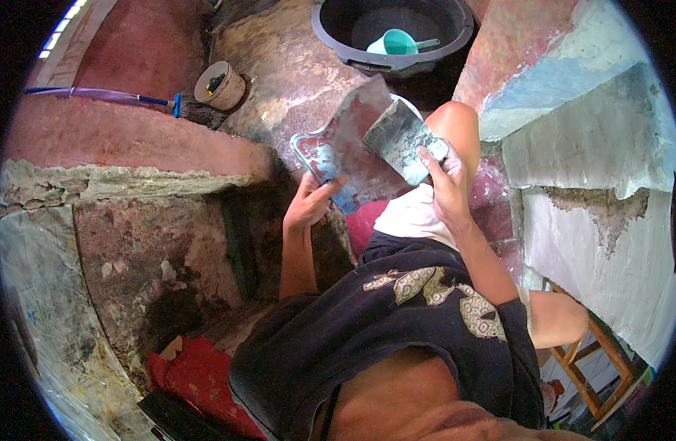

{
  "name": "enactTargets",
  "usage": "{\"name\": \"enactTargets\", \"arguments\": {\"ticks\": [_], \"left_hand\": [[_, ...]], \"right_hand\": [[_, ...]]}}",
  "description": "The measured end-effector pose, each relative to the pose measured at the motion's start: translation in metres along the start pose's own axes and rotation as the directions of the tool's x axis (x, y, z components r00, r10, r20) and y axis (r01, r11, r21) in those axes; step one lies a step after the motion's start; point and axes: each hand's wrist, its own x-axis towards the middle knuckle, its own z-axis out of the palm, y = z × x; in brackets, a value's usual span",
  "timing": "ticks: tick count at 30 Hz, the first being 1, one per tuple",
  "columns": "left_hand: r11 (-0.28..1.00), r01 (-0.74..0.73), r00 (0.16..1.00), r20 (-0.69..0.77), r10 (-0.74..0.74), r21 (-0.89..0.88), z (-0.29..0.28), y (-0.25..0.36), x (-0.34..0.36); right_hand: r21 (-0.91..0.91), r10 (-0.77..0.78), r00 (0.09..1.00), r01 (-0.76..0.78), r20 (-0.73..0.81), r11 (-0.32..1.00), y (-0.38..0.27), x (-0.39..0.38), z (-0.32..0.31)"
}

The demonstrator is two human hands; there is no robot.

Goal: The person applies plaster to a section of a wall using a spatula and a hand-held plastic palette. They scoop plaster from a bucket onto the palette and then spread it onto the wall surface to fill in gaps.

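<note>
My left hand (312,196) grips a wide flat sheet (345,162), dull reddish-grey with pale blue smears and an uneven rim, by its left side. My right hand (444,180) holds a smaller grey slab (389,136), crusted with white, with the thumb on its face. The smaller piece overlaps the right part of the sheet, above my knee (455,125). Whether the two pieces touch I cannot tell.
A black tub (338,37) with a turquoise dipper (393,44) stands ahead. A small bucket (228,94) and a blue-handled mop (196,110) are at upper left. Rough ledges (132,140) and walls (580,125) flank me; a wooden frame (602,382) is at lower right.
</note>
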Motion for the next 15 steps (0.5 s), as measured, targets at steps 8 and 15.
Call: {"name": "enactTargets", "arguments": {"ticks": [8, 15], "left_hand": [[0.935, 0.159, 0.987, -0.081, -0.14, 0.316, 0.008, 0.012, 0.001], [0.987, -0.069, 0.95, -0.31, 0.02, -0.148, 0.0, 0.0, 0.016]], "right_hand": [[0.116, -0.031, 0.998, 0.024, 0.054, 0.993, -0.031, 0.012, 0.026], [-0.133, 0.064, 0.995, -0.054, 0.07, 0.99, -0.004, 0.0, -0.013]]}}
